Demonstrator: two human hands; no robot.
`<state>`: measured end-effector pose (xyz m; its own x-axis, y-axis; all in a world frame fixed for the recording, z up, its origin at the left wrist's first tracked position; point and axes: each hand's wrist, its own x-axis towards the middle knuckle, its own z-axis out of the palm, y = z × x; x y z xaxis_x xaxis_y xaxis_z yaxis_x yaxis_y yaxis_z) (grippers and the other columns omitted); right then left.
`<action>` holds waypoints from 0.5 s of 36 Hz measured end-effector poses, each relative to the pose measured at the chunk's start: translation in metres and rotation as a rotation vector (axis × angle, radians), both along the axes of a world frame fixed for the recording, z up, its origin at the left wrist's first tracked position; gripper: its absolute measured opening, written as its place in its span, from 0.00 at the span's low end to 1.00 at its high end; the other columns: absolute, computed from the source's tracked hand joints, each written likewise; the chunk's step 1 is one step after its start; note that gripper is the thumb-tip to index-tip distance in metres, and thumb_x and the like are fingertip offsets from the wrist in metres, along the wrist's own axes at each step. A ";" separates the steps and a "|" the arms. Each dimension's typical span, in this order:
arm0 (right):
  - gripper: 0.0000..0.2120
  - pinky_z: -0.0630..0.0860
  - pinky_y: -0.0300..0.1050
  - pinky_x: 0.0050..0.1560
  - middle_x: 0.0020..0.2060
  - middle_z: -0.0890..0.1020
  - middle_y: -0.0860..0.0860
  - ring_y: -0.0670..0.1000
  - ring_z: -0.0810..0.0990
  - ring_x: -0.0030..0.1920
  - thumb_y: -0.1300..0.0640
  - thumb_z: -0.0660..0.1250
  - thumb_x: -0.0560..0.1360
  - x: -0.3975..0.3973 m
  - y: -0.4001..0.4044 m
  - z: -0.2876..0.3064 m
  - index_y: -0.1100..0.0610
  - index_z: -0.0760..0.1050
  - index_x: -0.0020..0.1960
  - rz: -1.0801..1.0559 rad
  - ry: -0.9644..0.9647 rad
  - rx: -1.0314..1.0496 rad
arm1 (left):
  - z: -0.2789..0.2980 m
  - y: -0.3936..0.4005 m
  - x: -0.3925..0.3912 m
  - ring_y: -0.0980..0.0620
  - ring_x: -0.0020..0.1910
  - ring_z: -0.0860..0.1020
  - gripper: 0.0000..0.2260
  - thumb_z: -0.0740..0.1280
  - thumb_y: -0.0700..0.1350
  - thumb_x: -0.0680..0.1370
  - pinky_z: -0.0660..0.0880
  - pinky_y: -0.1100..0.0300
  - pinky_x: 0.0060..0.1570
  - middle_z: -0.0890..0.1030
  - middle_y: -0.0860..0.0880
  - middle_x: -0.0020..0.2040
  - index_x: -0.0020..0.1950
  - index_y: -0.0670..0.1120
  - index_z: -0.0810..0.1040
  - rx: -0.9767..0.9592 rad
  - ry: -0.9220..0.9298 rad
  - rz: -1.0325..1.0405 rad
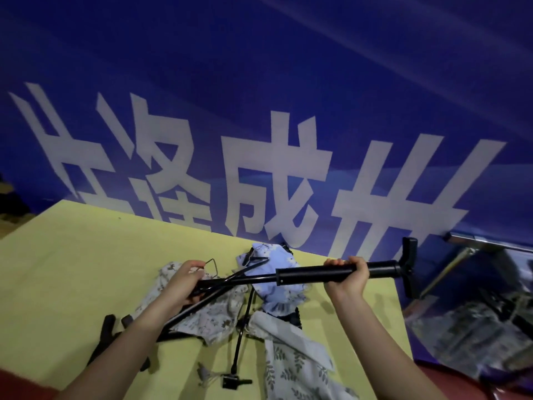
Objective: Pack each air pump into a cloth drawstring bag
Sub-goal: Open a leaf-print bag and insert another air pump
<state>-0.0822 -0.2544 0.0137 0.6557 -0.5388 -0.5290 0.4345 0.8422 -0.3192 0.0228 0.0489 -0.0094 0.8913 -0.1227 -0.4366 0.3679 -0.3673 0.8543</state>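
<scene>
Black and long, the air pump (323, 274) was up off the yellow table (72, 269), lying sideways in the air between my two hands. My right hand (347, 275) was wrapped round the fat tube of the pump, fingers curled over the top of it. The T-shaped handle (409, 264) stuck out past that hand, on the right. My left hand (184, 281) was closed round the thin end of the pump on the left, where a thin wire foot loop (212, 265) poked up by my fingers. I could not tell just how my fingers lay there, since the picture was a bit blurry.

Under the pump, cloth drawstring bags lay in a messy pile on the table. A light blue bag (277, 272) with white flowers was at the far side of the pile, right below the pump's tube. A pale bag with brown flowers (207, 316) lay under my left arm. A grey bag with leaves on it (291, 359) lay near me, between my arms.

A black hose (242, 333) ran toward me across the table and ended in a small black nozzle clip (230, 381). Another black pump handle (108, 339) lay near the left, partly hidden by my left arm.

Behind the table hung a big blue banner (259, 82) with large white letters.
</scene>
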 end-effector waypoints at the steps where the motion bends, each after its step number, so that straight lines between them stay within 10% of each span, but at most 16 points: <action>1: 0.10 0.70 0.41 0.36 0.24 0.67 0.48 0.50 0.68 0.24 0.61 0.60 0.71 0.002 0.005 0.002 0.55 0.63 0.33 0.010 -0.006 0.001 | 0.003 0.000 -0.001 0.46 0.36 0.76 0.08 0.59 0.41 0.82 0.69 0.59 0.30 0.78 0.41 0.47 0.59 0.48 0.74 -0.016 -0.015 0.009; 18: 0.11 0.72 0.41 0.40 0.21 0.67 0.49 0.50 0.67 0.24 0.61 0.59 0.72 -0.004 0.046 -0.004 0.55 0.62 0.33 0.080 0.011 0.126 | 0.015 -0.016 -0.018 0.50 0.32 0.71 0.08 0.58 0.45 0.82 0.73 0.57 0.33 0.75 0.45 0.41 0.58 0.54 0.73 0.105 -0.191 -0.077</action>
